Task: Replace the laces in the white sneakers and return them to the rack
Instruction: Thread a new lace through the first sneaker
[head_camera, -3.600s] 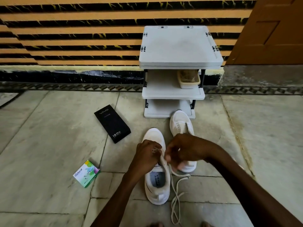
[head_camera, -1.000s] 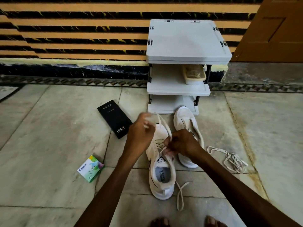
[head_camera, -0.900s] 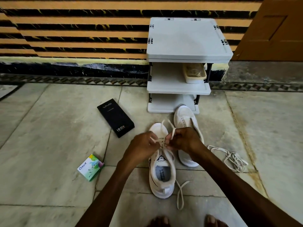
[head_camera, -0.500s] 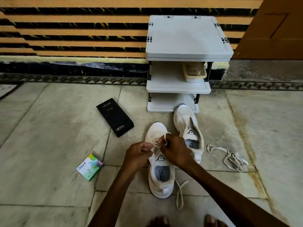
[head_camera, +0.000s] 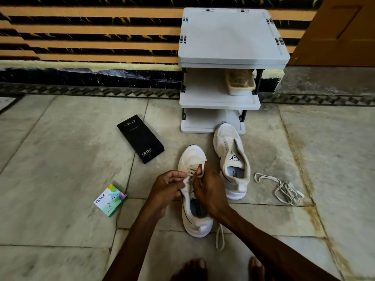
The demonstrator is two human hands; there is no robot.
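Lace (head_camera: 199,168) between left hand (head_camera: 168,188), right hand (head_camera: 210,189)

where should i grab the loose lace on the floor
Pinch the loose lace at its bunched right end, coming straight down from above: it lies flat on the floor, and the strands cross there, so one pinch likely lifts most of it.

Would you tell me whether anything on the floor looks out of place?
A loose lace lies tangled on the floor right of the unlaced sneaker; a black box and green packet lie askew.
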